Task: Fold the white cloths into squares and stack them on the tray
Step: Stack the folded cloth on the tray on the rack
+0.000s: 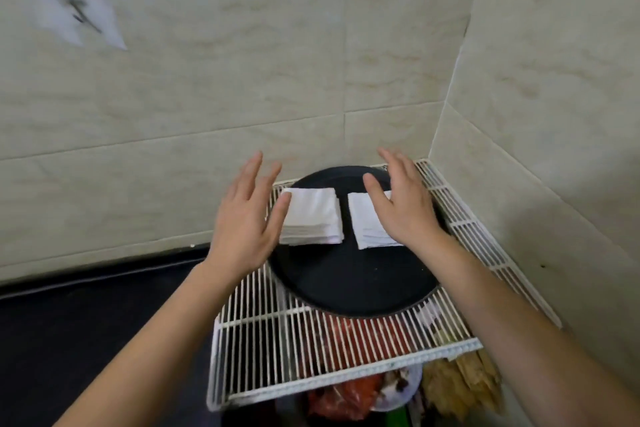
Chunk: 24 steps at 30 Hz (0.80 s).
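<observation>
I see L hand w/ fingers straight & spread, holding nothing, just beside left cloth stack. R hand likewise open, partly covering right cloth stack. Both stacks lie side by side on black round tray, atop white wire rack.

Soft, even indoor light, fairly bright. Motion-blurred white smear in upper left of frame. Faint shadow on right wall. Wide-angle bending at edges. Dim under rack.
</observation>
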Available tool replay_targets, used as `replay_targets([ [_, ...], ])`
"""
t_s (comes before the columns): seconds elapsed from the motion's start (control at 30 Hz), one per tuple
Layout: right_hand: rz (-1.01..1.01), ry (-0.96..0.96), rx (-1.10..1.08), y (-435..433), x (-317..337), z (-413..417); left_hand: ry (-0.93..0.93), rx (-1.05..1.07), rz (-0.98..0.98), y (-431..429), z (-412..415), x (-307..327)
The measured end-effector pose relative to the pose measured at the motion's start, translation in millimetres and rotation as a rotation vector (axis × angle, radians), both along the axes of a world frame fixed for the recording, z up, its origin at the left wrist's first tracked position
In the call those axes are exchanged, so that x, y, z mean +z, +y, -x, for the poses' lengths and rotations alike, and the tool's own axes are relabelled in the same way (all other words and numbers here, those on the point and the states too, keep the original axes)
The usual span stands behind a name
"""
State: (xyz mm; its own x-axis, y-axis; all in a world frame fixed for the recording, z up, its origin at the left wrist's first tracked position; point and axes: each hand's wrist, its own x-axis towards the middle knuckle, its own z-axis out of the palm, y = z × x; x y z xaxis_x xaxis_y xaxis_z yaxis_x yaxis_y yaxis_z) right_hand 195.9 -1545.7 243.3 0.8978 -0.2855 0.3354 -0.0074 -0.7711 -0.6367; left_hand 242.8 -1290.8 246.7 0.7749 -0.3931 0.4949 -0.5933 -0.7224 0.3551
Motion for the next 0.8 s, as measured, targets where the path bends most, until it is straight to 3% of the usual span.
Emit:
replay_targets([
  [0.13,0.115,-0.021,0.191,77,-6,-18,0.024,0.231,-0.137,99,23,-9],
  [0.4,0.175,-0.047,0.600,300,-5,-35,0.049,0.734,-0.181,310,121,-4],
  [0.8,0.312,-0.221,0.868,645,-35,67,0.185,1.099,-0.258,600,309,-42],
])
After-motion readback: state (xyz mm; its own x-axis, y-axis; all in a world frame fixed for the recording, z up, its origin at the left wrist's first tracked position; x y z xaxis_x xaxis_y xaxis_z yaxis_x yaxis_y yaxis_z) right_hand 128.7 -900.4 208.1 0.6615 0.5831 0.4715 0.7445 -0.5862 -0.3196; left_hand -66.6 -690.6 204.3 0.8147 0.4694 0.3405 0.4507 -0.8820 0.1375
